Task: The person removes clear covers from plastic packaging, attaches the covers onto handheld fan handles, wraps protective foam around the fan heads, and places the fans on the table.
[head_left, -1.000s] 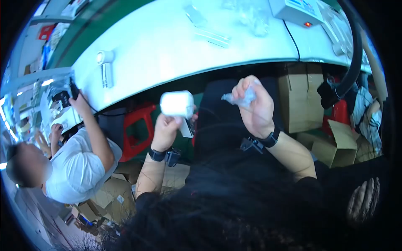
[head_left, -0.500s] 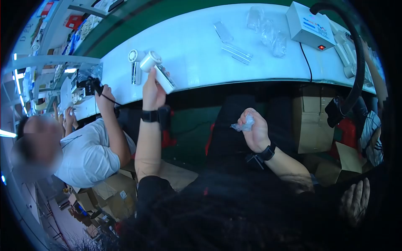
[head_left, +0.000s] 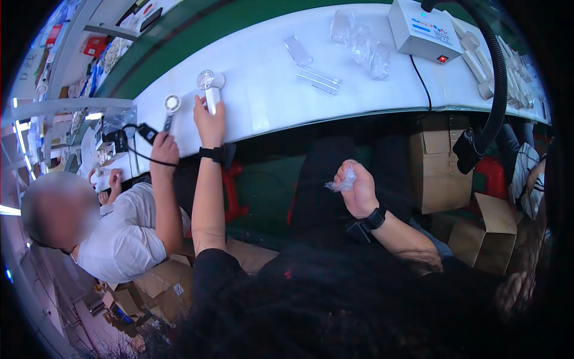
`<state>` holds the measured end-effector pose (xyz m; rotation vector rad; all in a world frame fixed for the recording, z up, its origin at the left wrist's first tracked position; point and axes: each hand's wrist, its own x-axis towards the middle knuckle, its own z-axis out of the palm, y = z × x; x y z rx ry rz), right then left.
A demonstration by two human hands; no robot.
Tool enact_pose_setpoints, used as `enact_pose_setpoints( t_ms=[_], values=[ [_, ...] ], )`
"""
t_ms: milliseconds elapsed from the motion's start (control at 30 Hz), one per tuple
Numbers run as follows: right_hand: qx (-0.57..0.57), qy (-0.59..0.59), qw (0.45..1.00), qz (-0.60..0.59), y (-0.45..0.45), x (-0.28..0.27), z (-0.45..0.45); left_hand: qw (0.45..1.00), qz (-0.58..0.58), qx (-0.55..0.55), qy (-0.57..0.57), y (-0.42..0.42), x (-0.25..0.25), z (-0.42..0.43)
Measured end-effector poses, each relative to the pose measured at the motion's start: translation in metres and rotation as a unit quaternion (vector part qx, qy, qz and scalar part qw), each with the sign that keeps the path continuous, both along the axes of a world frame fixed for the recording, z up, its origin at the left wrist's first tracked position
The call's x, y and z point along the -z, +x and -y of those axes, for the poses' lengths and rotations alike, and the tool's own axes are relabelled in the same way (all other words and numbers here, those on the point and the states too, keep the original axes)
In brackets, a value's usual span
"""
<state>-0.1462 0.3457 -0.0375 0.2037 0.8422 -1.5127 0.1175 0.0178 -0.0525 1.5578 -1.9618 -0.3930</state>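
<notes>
My left hand [head_left: 210, 124] is at the table's near edge, its thumb and fingers around the handle of a white handheld fan [head_left: 211, 88]. The fan's round grille points away from me, and the palm hides the lower handle. Crumpled clear plastic film [head_left: 342, 181] pokes out of my closed right hand [head_left: 360, 192], which hangs in front of the table over my lap. To the left, a co-worker's hand [head_left: 162, 149] grips another handheld fan [head_left: 171, 107], close to a black device [head_left: 147, 133] on a cable.
On the white table [head_left: 263, 78] lie clear plastic trays [head_left: 320, 80] and crumpled plastic bags [head_left: 360, 48]. A white box with a red switch [head_left: 423, 33] stands at the right, beside a black flexible hose [head_left: 500, 78]. Cardboard boxes [head_left: 445, 167] stand below.
My left hand has turned the fan upright, grille away. The fan that lay beside it has left its spot, and the co-worker's hand now holds a fan. My right hand stays much the same.
</notes>
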Motion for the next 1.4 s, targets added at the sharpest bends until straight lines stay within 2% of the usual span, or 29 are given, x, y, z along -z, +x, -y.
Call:
enact_pose_setpoints(
  t_ms=[67,233,367,467,567,667,800,833,933,967,1033,1100,1167,1267,1300,1367,1400],
  values=[
    [-0.002,0.005,1.000,-0.001,-0.002,-0.002,0.000,0.997,0.066,0.030,-0.030,0.011,0.014,0.007],
    [0.004,0.009,1.000,0.000,-0.007,-0.002,0.000,0.998,0.012,0.010,-0.066,-0.012,-0.017,-0.032],
    [0.007,0.023,1.000,0.007,-0.006,-0.001,0.000,0.997,-0.005,0.012,-0.081,-0.003,-0.013,-0.044],
    [0.005,0.031,0.999,0.012,-0.005,0.001,-0.001,0.998,0.002,-0.007,-0.061,0.006,-0.013,-0.043],
    [-0.001,0.032,0.999,0.021,-0.006,0.002,-0.001,0.995,-0.085,-0.041,0.022,0.026,-0.008,-0.027],
    [0.007,0.027,0.999,0.025,-0.006,0.004,-0.003,0.995,-0.054,-0.042,-0.076,0.049,0.009,-0.006],
    [0.021,0.040,0.999,0.029,-0.005,0.007,-0.004,0.989,0.088,-0.110,-0.045,0.035,-0.002,-0.008],
    [0.029,0.034,0.998,0.033,-0.004,0.011,-0.005,0.991,0.042,-0.129,-0.007,0.025,-0.006,-0.011],
    [0.034,0.029,0.998,0.054,-0.003,0.016,-0.007,0.973,0.104,-0.173,-0.112,-0.013,-0.004,-0.025],
    [0.037,0.032,0.997,0.052,-0.002,0.015,-0.008,0.967,0.103,-0.149,-0.180,-0.035,-0.017,-0.039],
    [0.047,0.039,0.997,0.046,-0.004,0.008,-0.007,0.957,0.092,-0.037,-0.273,-0.070,-0.034,-0.061],
    [0.032,-0.001,0.995,0.094,-0.015,0.004,-0.010,0.971,0.015,0.141,-0.195,-0.110,-0.041,-0.082],
    [0.025,-0.030,0.992,0.116,-0.025,-0.002,-0.013,0.939,0.012,0.298,-0.172,-0.159,-0.061,-0.099],
    [0.040,-0.064,0.993,0.091,-0.043,-0.016,-0.012,0.896,0.146,0.386,-0.164,-0.202,-0.063,-0.102],
    [0.053,-0.077,0.993,0.068,-0.051,-0.027,-0.011,0.895,0.155,0.385,-0.163,-0.210,-0.048,-0.096],
    [0.081,-0.102,0.991,0.016,-0.069,-0.046,-0.014,0.900,0.140,0.385,-0.149,-0.213,-0.050,-0.092],
    [0.061,-0.146,0.987,-0.036,-0.081,-0.046,-0.020,0.900,0.131,0.389,-0.143,-0.215,-0.052,-0.090]
  ],
)
